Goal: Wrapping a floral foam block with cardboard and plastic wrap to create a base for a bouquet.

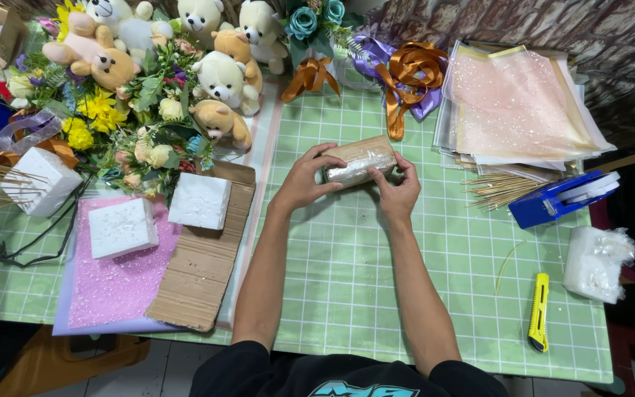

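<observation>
Left hand: our left hand (pixel 304 180) is curled round the near-left end of the wrapped roll (pixel 356 160), fingers closed on it, looks like to keep it from rolling
Right hand: our right hand (pixel 398 192) pinches the other end, thumb on top, so the roll sits braced between the 2 hands
Roll: brownish block under clear film, lying tilted on the green grid mat (pixel 347 279), roughly mid-table
Left of the roll: 2 white foam blocks (pixel 201 200) on a cardboard sheet (pixel 207 272) and a pink sheet, probably parked there to stay handy
Far-left of the roll: heap of teddy bears (pixel 222 77) and fake flowers, loose, no container we can make out
Right of the roll: stack of peach wrapping sheets (pixel 516 106), wooden skewers, blue tape dispenser (pixel 560 197)
Near-right of the roll: yellow box cutter (pixel 539 310), blade state we can't tell; clear bag (pixel 597 263) holding something white
</observation>
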